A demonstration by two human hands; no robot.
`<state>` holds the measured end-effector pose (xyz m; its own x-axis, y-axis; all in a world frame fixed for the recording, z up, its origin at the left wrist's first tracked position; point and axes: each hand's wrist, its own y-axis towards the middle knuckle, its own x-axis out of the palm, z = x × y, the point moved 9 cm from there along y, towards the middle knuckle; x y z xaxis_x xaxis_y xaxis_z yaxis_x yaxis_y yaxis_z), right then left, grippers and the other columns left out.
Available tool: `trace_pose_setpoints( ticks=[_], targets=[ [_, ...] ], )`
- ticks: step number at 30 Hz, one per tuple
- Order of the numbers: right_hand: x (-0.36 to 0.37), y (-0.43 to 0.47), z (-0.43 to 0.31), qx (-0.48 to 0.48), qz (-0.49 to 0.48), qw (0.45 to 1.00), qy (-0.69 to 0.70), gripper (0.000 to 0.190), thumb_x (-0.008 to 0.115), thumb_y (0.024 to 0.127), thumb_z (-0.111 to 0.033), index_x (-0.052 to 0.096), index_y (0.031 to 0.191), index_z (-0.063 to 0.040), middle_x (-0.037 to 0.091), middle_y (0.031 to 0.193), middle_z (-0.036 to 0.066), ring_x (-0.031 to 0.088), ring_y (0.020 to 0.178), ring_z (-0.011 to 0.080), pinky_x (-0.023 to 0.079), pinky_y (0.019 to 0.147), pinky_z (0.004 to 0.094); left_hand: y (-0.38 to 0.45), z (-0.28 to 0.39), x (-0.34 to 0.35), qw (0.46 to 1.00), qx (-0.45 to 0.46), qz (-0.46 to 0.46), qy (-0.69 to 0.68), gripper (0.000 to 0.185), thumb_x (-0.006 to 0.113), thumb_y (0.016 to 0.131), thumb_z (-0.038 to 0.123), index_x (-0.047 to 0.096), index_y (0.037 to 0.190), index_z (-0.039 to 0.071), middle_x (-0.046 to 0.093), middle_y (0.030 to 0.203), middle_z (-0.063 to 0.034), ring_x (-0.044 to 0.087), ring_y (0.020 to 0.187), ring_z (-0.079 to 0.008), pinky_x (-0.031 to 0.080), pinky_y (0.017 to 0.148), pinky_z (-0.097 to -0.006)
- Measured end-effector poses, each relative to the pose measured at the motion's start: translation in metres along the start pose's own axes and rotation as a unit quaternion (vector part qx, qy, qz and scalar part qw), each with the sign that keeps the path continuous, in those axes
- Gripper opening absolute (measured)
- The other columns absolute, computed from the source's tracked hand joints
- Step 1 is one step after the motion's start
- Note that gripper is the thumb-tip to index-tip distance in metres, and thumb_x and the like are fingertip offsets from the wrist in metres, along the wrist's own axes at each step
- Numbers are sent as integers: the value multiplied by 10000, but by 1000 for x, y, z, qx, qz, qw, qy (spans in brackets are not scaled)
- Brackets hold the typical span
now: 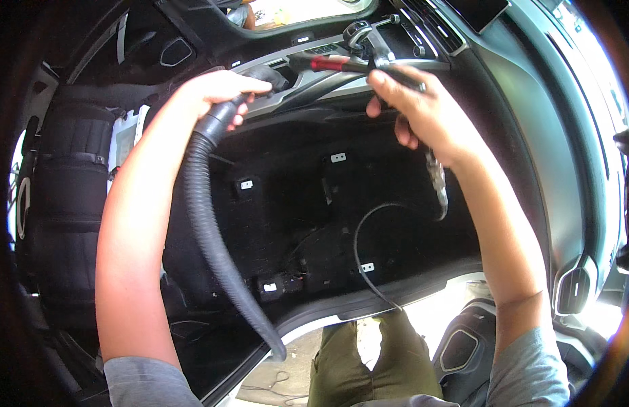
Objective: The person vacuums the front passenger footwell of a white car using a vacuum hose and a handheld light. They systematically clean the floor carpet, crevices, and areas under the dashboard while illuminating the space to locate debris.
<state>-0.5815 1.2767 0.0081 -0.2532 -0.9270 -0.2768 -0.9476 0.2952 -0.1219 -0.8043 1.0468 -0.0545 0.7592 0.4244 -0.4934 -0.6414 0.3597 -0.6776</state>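
My left hand (230,96) is closed round the rigid end of a black corrugated vacuum hose (207,208), whose nozzle points at the opening in the car's centre console (263,107). My right hand (406,102) holds an air blow tool (365,66) with a black body and a red section, blurred, above the console near the gear selector (358,33). A metal coupling (437,178) hangs beneath that hand, and a thin air line (356,239) loops from it towards the door sill.
Bare black carpet (294,219) with metal mounting brackets (338,157) covers the floor. A rear seat (73,203) stands at left, the dashboard (528,127) at right. The door sill (314,325) and open front door (462,351) are nearby. Part of another person (243,15) shows beyond the far side.
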Motion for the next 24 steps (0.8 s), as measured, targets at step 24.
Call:
trace_pose_setpoints(
  ticks=[24],
  targets=[
    [-127,-23,177,147,139,978,-48,462,698,1037,-451,684,1113,5,621,691,52,580,498,165,469,455,330,-107,-8,128,983,116,-141,-7,250,772,983,222,591,959,51,632,632,-29,634,489,-140,551,508,-306]
  ],
)
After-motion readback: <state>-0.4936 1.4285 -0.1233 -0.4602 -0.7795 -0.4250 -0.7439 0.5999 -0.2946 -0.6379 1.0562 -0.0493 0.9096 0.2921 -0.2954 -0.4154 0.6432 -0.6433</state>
